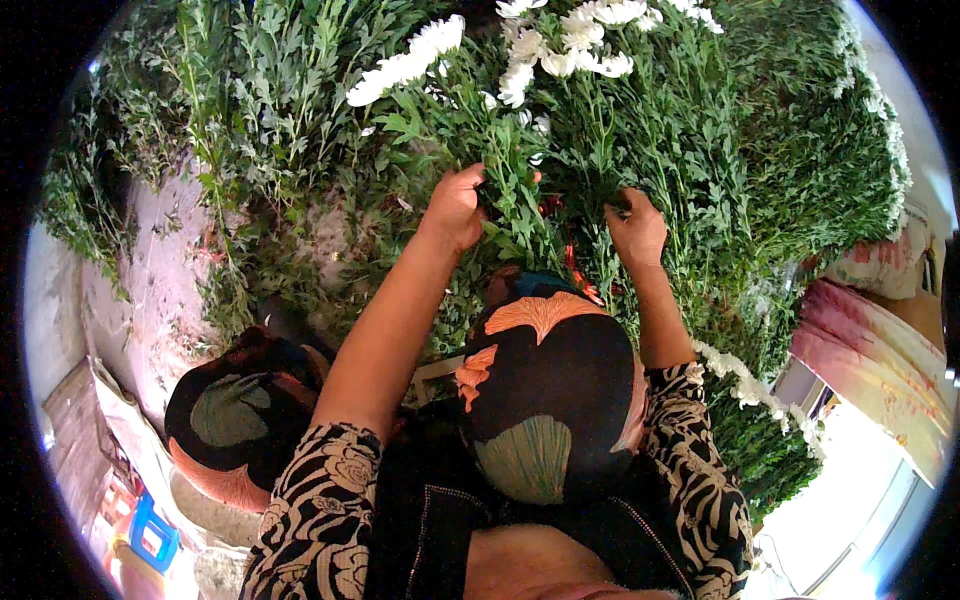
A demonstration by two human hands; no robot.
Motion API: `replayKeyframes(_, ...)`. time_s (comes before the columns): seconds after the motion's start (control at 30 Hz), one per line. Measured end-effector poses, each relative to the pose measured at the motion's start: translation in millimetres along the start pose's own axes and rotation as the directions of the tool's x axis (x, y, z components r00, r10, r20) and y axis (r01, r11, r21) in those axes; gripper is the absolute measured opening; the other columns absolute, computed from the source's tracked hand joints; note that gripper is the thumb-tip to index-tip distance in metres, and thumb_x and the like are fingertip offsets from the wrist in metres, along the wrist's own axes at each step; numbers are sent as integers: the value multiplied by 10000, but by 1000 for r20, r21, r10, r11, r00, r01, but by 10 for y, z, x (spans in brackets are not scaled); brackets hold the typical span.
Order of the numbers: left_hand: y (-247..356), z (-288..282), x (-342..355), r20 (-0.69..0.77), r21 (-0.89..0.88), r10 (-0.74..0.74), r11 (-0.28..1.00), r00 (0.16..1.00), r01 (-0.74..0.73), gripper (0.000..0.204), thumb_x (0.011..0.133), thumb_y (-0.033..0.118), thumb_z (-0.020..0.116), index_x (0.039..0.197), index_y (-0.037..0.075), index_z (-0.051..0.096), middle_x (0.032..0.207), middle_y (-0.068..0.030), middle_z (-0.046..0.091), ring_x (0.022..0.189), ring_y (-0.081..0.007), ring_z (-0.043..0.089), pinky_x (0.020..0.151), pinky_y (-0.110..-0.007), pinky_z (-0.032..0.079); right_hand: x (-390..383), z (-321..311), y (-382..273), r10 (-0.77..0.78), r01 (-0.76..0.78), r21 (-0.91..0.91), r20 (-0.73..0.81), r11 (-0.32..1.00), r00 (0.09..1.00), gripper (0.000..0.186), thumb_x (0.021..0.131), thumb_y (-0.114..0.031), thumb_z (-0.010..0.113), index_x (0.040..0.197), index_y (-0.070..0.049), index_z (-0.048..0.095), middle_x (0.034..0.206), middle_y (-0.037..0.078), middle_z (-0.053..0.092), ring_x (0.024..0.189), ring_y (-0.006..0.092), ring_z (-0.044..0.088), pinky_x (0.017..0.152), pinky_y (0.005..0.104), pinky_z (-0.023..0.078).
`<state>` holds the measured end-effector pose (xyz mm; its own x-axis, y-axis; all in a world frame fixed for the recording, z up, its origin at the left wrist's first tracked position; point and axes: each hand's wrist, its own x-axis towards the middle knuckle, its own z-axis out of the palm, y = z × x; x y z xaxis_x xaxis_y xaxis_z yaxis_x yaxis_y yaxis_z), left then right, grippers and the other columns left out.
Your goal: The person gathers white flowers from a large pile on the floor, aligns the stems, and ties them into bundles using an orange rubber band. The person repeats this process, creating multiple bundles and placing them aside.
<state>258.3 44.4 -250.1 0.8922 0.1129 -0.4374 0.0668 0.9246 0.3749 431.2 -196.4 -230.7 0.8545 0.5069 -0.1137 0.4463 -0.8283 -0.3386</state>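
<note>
My left hand (458,208) is closed around leafy green chrysanthemum stems (510,195), held in front of my raised knee. White chrysanthemum blooms (410,62) top stems beyond that hand. To the right, my right hand (638,230) has its fingers curled and pressed together among the foliage; what they hold, if anything, is hidden by leaves and shadow. Between the hands, red-orange strips (580,275) lie just beyond the knee. More white blooms (580,40) stand at the top of the view.
Cut chrysanthemum stems (270,90) pile up at the far left, and a dense flower heap (800,150) fills the right. My patterned knees (545,400) rise between my arms. A blue-handled container (153,535) stands at lower left. Pink-and-yellow cloth (880,370) hangs at right.
</note>
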Motion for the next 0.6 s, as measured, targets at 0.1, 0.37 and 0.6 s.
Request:
replayKeyframes(0.1, -9, -67, 19, 60, -81, 9, 997, 998, -4, 486, 1009, 221, 359, 1440, 33, 483, 1292, -227, 639, 1100, -363, 669, 962, -540, 540, -90, 48, -167, -14, 17, 37, -80, 999, 997, 530, 779, -324, 815, 1163, -58, 565, 966, 183, 725, 841, 395, 696, 747, 445, 546)
replayKeyframes(0.37, 90, 25, -38, 69, -64, 84, 995, 994, -80, 534, 1069, 427, 362, 1441, 58, 463, 1306, -200, 635, 1121, -310, 658, 982, -495, 528, -360, 133, -82, -104, 191, 391, -233, 900, 967, 435, 911, -5, 658, 1328, -8, 535, 1141, 111, 677, 925, 198, 631, 805, 324, 525)
replayKeyframes(0.6, 35, -52, 42, 22, -136, 56, 989, 998, -53, 844, 934, 761, 364, 1490, 128, 415, 1429, -114, 548, 1274, -303, 553, 1076, -528, 441, -798, -405, -593, 24, -3, 877, -10, 480, 1000, 319, 965, -73, 674, 1281, -39, 641, 1065, 5, 703, 804, 47, 600, 615, 234, 495)
